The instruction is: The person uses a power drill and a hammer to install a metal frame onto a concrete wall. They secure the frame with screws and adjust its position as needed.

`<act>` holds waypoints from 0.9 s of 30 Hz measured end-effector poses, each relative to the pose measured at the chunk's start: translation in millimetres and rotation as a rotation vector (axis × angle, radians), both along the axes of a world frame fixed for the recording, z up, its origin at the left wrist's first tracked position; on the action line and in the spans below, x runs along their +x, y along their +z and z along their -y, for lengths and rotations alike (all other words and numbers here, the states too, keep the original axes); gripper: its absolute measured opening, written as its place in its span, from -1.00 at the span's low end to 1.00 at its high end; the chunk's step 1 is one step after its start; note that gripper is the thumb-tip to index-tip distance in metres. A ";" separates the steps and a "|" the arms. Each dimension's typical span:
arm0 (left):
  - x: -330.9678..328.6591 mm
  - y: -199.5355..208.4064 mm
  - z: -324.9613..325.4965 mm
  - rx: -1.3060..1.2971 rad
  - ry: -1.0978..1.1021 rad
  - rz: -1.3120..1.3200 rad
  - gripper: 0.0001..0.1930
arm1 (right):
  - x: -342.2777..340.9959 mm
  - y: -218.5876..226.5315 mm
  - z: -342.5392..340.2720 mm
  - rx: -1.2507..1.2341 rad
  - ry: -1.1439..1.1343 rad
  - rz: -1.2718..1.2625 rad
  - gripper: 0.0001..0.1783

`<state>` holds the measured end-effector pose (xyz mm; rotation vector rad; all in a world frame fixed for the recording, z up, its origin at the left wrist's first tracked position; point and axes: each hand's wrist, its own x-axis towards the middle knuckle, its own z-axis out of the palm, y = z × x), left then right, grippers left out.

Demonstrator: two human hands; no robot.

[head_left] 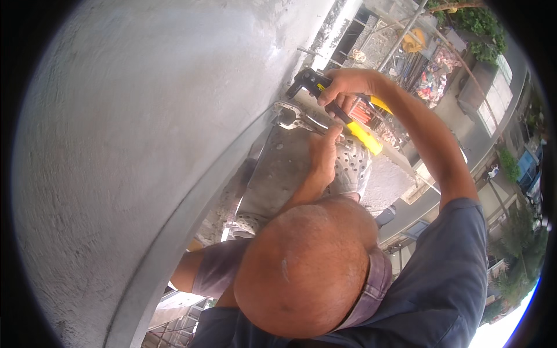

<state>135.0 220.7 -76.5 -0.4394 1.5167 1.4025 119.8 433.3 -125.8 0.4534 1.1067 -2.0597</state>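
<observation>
The black-and-yellow tool (343, 118) is in my right hand (348, 86), which is closed round its dark part just behind the head, with the thumb laid along the near side. It slants across my grip: the black head points up and left toward the plastered wall (127, 133), while one yellow handle runs down and right beyond my fingers, and the other shows by my wrist. I judge that gripping so close to the head helps me steer it.

Just below, the metal locking clamp (297, 120) is in my left hand (325, 152), fingers together round its handles. Its curved jaws reach past my hand toward the wall's edge; I cannot tell whether they touch it. Holding it by the far end probably leaves the jaws free.

Beside my left hand, my perforated shoe (351, 165) stands near the concrete slab (272, 171), and my bent knee (307, 267) rises nearer to me. Farther out lie orange bricklike pieces (361, 112), scaffold poles (405, 33) and greenery (478, 36).
</observation>
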 end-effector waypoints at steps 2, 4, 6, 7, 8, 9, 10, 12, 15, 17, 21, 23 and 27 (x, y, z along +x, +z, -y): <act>0.2 1.6 -2.8 -0.003 0.014 -0.024 -0.76 | -1.5 7.3 6.0 0.000 0.013 -0.005 -0.57; 0.7 0.3 1.5 0.010 0.008 -0.014 -0.76 | -2.2 12.2 12.6 0.007 -0.006 -0.022 -0.57; 0.5 -1.4 5.1 0.039 0.006 -0.002 -0.76 | -3.1 13.7 14.4 0.008 -0.004 -0.020 -0.58; 0.1 -2.8 6.1 0.062 0.006 0.005 -0.76 | -3.7 14.6 12.8 0.007 0.007 -0.010 -0.58; -0.4 -3.8 7.4 0.084 0.007 0.011 -0.75 | -5.0 15.1 11.9 0.005 0.019 0.001 -0.59; -0.5 -3.0 6.7 0.070 0.004 0.013 -0.76 | -6.2 14.4 10.9 0.013 0.042 -0.004 -0.59; -0.5 -2.1 5.8 0.056 0.002 0.015 -0.76 | -8.0 13.4 10.1 0.022 0.064 -0.010 -0.59; -0.5 0.5 2.7 0.034 0.009 0.018 -0.76 | -10.1 12.2 10.7 0.049 0.093 -0.039 -0.60; 0.3 3.0 0.1 0.025 0.038 0.014 -0.78 | -15.3 14.1 11.4 0.096 0.143 -0.060 -0.60; 0.7 2.2 1.5 0.044 0.061 -0.002 -0.80 | -23.2 19.6 5.4 0.116 0.217 -0.009 -0.60; -1.3 -2.9 6.9 0.081 0.022 0.029 -0.76 | -30.8 12.4 1.9 0.171 0.294 -0.051 -0.57; -1.7 0.8 4.5 0.072 0.032 0.052 -0.72 | -29.0 10.6 1.8 0.196 0.293 -0.086 -0.54; -7.1 8.0 22.6 0.021 -0.043 -0.058 -0.63 | -22.2 28.4 14.5 0.321 0.253 -0.159 -0.49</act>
